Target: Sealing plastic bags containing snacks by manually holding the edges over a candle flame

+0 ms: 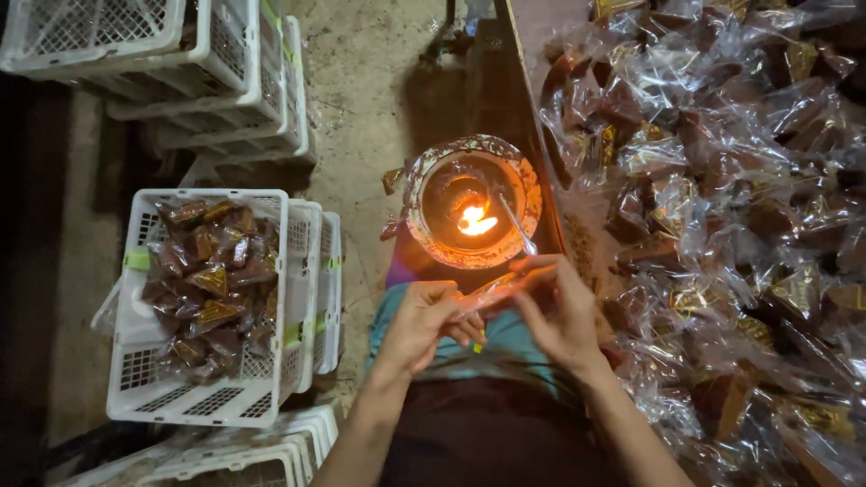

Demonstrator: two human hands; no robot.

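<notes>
Both my hands are pinched on one clear plastic packet (494,290): my left hand (424,320) grips its near end, my right hand (561,311) its far end, just in front of the flame (475,221) burning in a small bowl (424,180). Wrapped brown sweets (722,180) cover the table (528,36) to my right. A white crate (271,298) on the floor to my left holds more.

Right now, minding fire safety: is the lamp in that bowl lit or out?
Lit: a bright flame burns inside the bowl, glowing orange onto its rim, just beyond both hands.
</notes>
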